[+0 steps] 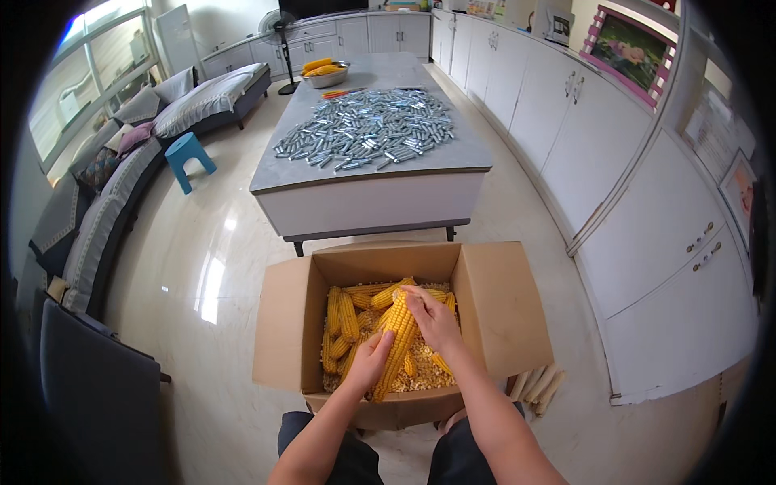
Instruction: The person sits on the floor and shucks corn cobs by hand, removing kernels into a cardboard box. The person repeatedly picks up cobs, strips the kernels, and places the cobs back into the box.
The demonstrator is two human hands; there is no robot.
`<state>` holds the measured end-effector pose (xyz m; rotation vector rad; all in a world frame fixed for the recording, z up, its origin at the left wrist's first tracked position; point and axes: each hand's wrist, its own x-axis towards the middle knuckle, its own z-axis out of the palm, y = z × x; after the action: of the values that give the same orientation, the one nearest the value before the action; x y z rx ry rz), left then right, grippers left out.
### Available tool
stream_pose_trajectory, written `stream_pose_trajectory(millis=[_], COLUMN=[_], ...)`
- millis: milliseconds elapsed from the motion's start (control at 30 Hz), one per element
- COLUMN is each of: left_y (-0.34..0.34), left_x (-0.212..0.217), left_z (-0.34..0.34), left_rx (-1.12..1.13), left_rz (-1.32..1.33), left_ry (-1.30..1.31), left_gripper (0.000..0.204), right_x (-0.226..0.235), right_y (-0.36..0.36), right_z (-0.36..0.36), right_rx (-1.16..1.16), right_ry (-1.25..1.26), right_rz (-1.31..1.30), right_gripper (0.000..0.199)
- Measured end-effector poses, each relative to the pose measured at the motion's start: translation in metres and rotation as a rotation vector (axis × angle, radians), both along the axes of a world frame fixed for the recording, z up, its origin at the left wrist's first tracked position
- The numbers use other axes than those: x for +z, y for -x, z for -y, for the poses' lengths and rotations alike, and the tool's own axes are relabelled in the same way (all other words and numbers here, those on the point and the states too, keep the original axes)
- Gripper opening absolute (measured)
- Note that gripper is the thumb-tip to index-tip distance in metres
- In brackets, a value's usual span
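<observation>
An ear of yellow corn is held at a slant over an open cardboard box. My left hand is closed round its lower part. My right hand grips the upper end, its fingers pressed against the kernels. Below, several more corn ears lie in the box, mostly at its left and back. Loose kernels cover much of the box's bottom. The box stands on the floor in front of my legs, its side flaps folded outward; my hands and forearms hide part of the inside.
Beyond the box stands a grey-topped table strewn with small silvery metal cylinders. A metal bowl of corn sits at its far end. Pale sticks, seemingly bare cobs, lie right of the box. A blue stool stands left.
</observation>
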<state>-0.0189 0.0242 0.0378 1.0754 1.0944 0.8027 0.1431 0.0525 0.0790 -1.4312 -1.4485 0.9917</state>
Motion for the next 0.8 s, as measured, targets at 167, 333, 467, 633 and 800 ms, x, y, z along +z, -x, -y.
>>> stream_pose_trajectory(millis=[167, 333, 467, 633, 800], left_y=[-0.008, -0.003, -0.003, 0.002, 0.004], left_x=[0.005, -0.001, 0.008, 0.016, 0.026], left_z=[0.005, 0.004, 0.000, -0.003, -0.002], left_rx=[-0.035, -0.077, -0.096, -0.114, -0.145], left_rz=[0.090, 0.095, 0.059, 0.031, 0.023], left_ry=[0.173, 0.221, 0.212, 0.264, 0.308], left_gripper=[0.049, 0.055, 0.057, 0.056, 0.056], right_x=[-0.016, -0.012, -0.021, -0.007, -0.006], right_y=[-0.017, -0.015, -0.016, -0.015, -0.007], right_z=[-0.002, -0.002, -0.004, -0.002, 0.000], right_rx=[0.015, 0.026, 0.043, 0.117, 0.068], right_ry=[-0.143, -0.130, -0.223, -0.055, 0.028], right_rz=[0.182, 0.162, -0.053, 0.013, 0.040], right_gripper=[0.040, 0.035, 0.036, 0.042, 0.039])
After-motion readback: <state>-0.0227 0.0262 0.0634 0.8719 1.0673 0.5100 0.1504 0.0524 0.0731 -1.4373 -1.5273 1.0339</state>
